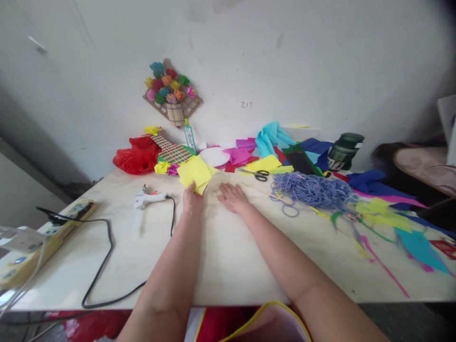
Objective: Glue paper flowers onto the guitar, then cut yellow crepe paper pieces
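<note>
item: yellow paper squares (195, 173) | look: bright yellow, thin sheets, a small stack fanned a little out of line so the corners are offset | pose: turned diamond-wise, lying low and nearly flat | hold: near corner pinched by the left hand (192, 202) | place: far middle of the pale bench (228, 256)

Home craft corner: paper scraps (245, 154), scissors (257, 174), glue gun (147, 199).

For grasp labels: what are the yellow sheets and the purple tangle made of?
Yellow sheets: likely thin matte paper; flat, crisp corners, stacked, pinched by the left hand. Purple tangle: probably rubber bands or cord; thin loops, one lying apart; too blurred to be sure.
</note>
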The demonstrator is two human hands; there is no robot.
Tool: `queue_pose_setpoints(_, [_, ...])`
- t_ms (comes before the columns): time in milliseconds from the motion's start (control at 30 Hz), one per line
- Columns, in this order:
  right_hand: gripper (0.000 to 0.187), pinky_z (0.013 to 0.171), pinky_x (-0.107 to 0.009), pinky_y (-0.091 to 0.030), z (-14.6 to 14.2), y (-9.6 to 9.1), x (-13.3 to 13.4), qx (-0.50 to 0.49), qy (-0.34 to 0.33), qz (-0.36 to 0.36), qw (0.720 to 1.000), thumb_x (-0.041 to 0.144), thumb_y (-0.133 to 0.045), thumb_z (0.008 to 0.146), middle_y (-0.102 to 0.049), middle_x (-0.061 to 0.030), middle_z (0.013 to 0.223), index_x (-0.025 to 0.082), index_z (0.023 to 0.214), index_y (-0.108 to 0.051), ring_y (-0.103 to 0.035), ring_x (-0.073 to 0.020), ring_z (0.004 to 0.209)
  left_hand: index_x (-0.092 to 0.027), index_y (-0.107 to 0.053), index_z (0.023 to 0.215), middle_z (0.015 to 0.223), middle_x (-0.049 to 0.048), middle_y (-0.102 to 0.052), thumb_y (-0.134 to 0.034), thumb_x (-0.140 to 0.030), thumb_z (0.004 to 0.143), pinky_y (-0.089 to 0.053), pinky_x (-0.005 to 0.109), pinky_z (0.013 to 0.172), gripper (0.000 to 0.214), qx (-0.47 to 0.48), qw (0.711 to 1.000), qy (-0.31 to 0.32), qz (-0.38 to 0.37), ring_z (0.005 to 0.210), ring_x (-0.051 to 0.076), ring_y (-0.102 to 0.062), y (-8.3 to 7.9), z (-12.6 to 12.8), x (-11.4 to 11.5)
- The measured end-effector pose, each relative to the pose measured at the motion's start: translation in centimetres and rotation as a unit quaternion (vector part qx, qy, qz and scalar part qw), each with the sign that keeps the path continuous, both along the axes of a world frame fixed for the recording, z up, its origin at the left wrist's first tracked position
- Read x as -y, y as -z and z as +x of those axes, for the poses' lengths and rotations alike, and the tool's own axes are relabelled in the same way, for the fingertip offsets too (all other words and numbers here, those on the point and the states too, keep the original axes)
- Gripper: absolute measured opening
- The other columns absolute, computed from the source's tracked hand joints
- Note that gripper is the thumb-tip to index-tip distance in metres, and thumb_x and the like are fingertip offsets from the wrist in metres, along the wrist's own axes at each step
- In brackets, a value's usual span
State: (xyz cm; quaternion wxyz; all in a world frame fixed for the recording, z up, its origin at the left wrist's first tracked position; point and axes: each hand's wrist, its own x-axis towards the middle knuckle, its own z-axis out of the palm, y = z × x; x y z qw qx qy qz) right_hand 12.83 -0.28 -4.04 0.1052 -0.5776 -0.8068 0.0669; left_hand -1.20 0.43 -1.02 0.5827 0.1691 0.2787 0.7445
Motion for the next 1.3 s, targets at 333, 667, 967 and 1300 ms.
queue_pose_setpoints(333, [0.054, 0.102, -0.047, -0.014, 5.1, 0.0, -0.1, -0.002, 0.187, 0.009, 0.982, 0.041, -0.022, 0.087, -0.024, -0.0099, 0.142, 0.013, 0.133, -0.032, -0.017, -0.0239, 0.13, -0.017, -0.059, 0.1, 0.102, 0.0061, -0.063, -0.049, -0.007, 0.075, -0.047, 0.033, 0.085, 0.028, -0.025, 0.998, 0.054, 0.02, 0.104, 0.02, -0.055, 0.5, 0.5, -0.1])
queue_pose_setpoints(667, [0.032, 0.07, -0.029, -0.044, 6.8, -1.5, 0.5, -0.346, 0.215, 0.124, 0.905, 0.035, -0.036, 0.084, -0.064, -0.0101, 0.091, 0.016, 0.091, -0.061, -0.06, -0.0193, 0.082, -0.01, -0.061, 0.097, 0.093, 0.0114, -0.066, -0.058, -0.008, 0.069, -0.048, 0.035, 0.083, 0.029, -0.101, 0.972, 0.206, 0.047, 0.092, 0.023, -0.06, 1.6, 0.9, -0.4])
queue_pose_setpoints(967, [0.033, 0.045, -0.021, -0.04, 5.4, -1.2, 0.1, -0.695, 0.099, -0.082, 0.707, 0.047, -0.062, 0.061, -0.057, 0.0013, 0.058, 0.016, 0.07, -0.055, -0.052, -0.0106, 0.049, -0.012, -0.062, 0.095, 0.088, 0.0115, -0.067, -0.066, -0.012, 0.062, -0.05, 0.034, 0.075, 0.034, -0.197, 0.93, 0.305, 0.05, 0.086, 0.024, -0.062, 1.8, 1.6, 0.2])
queue_pose_setpoints(1300, [0.026, 0.041, -0.021, -0.03, 5.5, -0.1, -0.6, -0.687, 0.12, -0.041, 0.715, 0.037, -0.061, 0.057, -0.041, 0.0077, 0.042, 0.019, 0.052, -0.043, -0.036, -0.0074, 0.04, -0.011, -0.062, 0.076, 0.077, 0.0082, -0.067, -0.068, -0.026, 0.063, -0.049, 0.025, 0.067, 0.021, -0.217, 0.945, 0.24, 0.045, 0.073, 0.018, -0.063, 1.8, 1.4, -0.5])
